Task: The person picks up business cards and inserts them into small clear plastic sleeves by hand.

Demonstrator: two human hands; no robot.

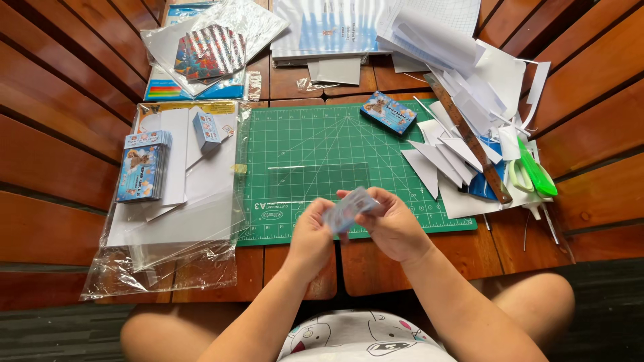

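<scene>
Both my hands meet over the near edge of a green cutting mat [315,147]. My left hand [310,236] and my right hand [394,224] pinch a small blue printed card or folded paper box [349,209] between their fingers, held a little above the mat. A similar small blue box [388,112] lies on the mat's far right corner. Another small blue box [206,129] stands on white sheets to the left, near a stack of blue printed cards [142,171].
White paper scraps [463,87] pile at the right with a wooden ruler [469,137] and green-handled scissors [537,175]. Clear plastic sleeves with white sheets [181,214] lie left. Patterned paper [211,50] and more sheets sit at the back of the slatted wooden table [54,167].
</scene>
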